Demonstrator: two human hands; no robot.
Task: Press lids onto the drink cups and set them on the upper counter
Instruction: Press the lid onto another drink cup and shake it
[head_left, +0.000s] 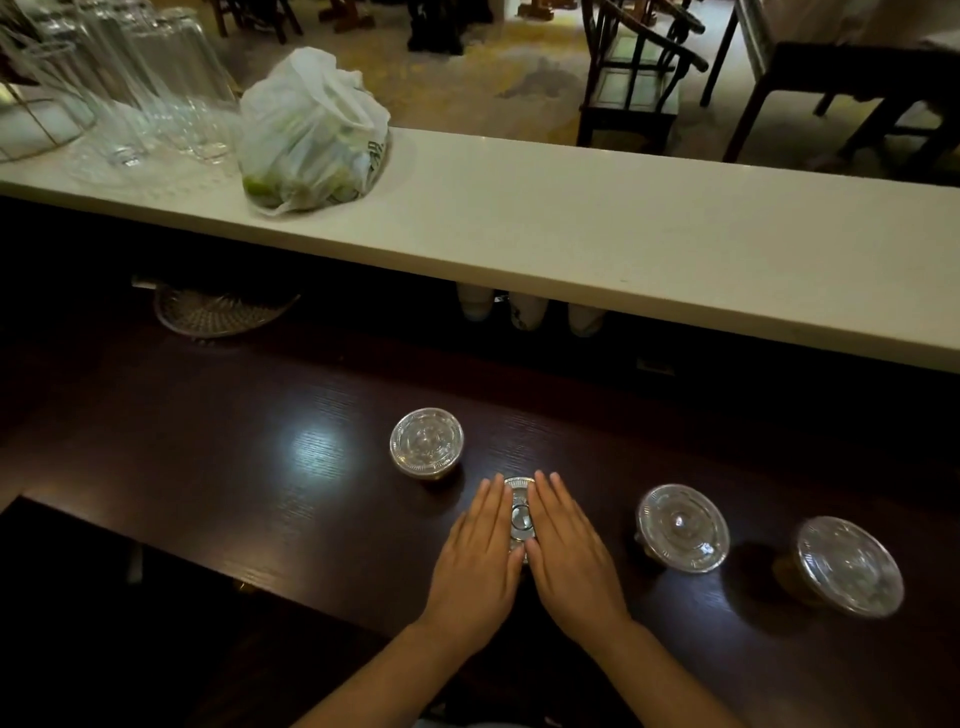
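Several drink cups with clear plastic lids stand on the dark wooden lower counter (260, 499). Both my hands lie flat, palms down, on the lid of the middle cup (519, 514): my left hand (480, 551) covers its left half and my right hand (571, 545) its right half, so only a strip of lid shows between them. Another lidded cup (426, 441) stands just behind and to the left. Two more lidded cups (683, 527) (849, 566) stand to the right. The white upper counter (623, 234) runs across behind them.
A white plastic bag (311, 135) of green fruit and several upturned glasses (135, 88) sit at the left of the upper counter. Under its ledge hang paper cup stacks (527, 312) and a wicker tray (218, 312). Dark chairs (639, 67) stand beyond.
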